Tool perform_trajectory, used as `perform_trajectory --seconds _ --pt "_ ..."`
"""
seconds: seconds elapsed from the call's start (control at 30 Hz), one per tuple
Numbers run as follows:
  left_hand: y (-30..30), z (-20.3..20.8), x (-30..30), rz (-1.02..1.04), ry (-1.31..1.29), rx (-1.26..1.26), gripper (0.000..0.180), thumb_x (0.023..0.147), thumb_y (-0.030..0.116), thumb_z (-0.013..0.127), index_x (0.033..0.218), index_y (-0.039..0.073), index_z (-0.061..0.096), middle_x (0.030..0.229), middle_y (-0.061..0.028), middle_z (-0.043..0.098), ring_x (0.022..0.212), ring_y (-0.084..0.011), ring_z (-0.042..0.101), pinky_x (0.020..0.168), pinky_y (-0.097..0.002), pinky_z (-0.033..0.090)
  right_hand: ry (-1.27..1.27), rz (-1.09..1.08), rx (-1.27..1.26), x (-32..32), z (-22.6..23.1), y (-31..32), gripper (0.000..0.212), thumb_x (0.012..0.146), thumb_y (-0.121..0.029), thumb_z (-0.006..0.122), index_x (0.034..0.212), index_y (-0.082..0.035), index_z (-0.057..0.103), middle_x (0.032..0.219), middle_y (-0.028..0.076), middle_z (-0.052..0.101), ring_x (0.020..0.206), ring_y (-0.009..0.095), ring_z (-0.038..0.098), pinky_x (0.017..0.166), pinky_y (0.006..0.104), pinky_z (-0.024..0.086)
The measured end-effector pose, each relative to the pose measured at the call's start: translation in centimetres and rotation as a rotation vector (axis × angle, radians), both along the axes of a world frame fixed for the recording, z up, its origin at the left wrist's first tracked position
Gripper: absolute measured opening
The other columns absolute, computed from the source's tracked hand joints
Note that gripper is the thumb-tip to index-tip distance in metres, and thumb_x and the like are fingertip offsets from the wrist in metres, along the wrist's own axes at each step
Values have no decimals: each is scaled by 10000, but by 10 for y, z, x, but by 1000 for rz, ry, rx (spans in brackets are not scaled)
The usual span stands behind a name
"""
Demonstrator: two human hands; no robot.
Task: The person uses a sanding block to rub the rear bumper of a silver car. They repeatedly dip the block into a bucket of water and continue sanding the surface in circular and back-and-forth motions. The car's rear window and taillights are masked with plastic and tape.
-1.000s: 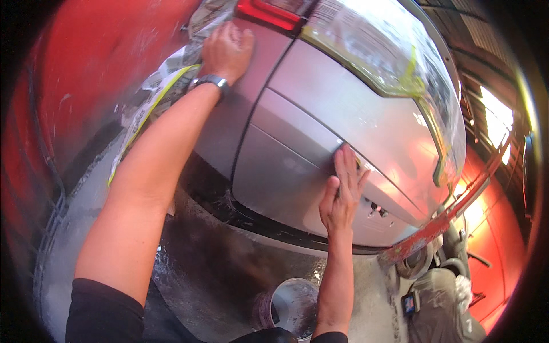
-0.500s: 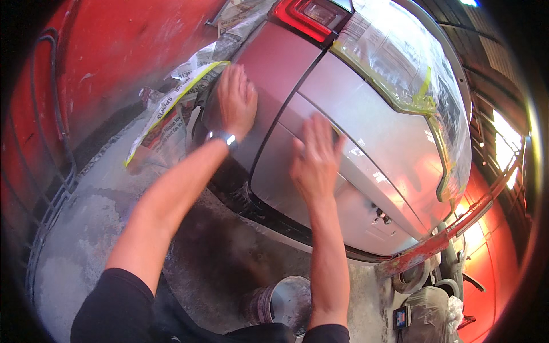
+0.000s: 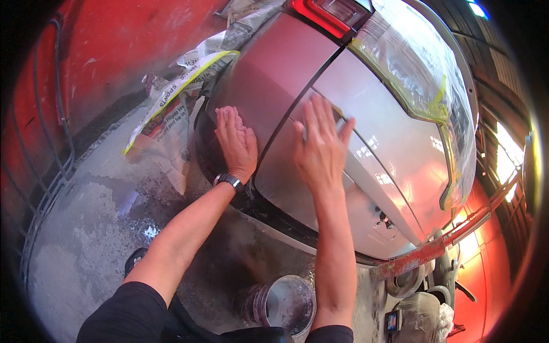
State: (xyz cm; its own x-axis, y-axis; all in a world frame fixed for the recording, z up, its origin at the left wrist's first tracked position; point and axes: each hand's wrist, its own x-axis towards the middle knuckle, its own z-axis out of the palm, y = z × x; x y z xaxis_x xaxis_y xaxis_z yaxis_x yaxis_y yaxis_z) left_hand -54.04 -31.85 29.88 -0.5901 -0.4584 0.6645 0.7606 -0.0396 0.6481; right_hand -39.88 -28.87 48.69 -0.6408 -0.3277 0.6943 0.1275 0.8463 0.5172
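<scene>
My left hand (image 3: pixel 237 150), with a watch on its wrist, lies against the purple-grey rear corner of a car. Beneath its fingers a crumpled pink cloth (image 3: pixel 246 132) is pressed on the paint. My right hand (image 3: pixel 321 150) rests with long, nearly straight fingers on the silver tailgate (image 3: pixel 389 108), across the panel gap from the left. A thin flat piece with a brownish edge shows beside its index finger; the palm hides most of it and its kind is unclear. Above both hands sits the red tail light (image 3: pixel 323 16).
Taped clear plastic (image 3: pixel 409 54) covers the rear window. Newspaper masking (image 3: pixel 177 94) hangs at the car's left side near a red wall (image 3: pixel 131 40). A bucket (image 3: pixel 289 303) stands on the wet floor below my arms. A red metal bar (image 3: pixel 420 248) crosses at lower right.
My left hand has slid down the corner panel, and the pink cloth now shows under it. My right hand has moved upward on the tailgate along with the flat piece.
</scene>
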Motion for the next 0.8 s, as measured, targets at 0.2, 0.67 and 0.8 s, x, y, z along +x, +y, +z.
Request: perform_trajectory --seconds 0.2,0.67,0.8 --pt "-2 -1 10 5 -5 -126 674 1110 216 516 1669 -51 250 1742 -237 156 1615 -417 243 1303 -507 294 100 -47 -9 5 -34 12 573 1017 -239 670 1527 -3 558 1679 155 459 1567 323 422 1255 695 216" --pt "-3 -3 9 60 15 -123 649 1108 284 521 1637 -46 343 1697 -261 318 1605 -428 261 1307 -513 199 -68 -37 58 11 -41 22 662 982 -240 716 1599 -102 521 1709 51 445 1595 206 383 1321 604 103" --pt "-9 -5 -2 48 36 -78 644 1105 270 534 1632 -49 349 1703 -259 299 1610 -425 248 1306 -511 206 -91 47 42 18 -36 35 671 966 -178 730 1598 -99 521 1684 97 476 1584 263 407 1313 603 137"
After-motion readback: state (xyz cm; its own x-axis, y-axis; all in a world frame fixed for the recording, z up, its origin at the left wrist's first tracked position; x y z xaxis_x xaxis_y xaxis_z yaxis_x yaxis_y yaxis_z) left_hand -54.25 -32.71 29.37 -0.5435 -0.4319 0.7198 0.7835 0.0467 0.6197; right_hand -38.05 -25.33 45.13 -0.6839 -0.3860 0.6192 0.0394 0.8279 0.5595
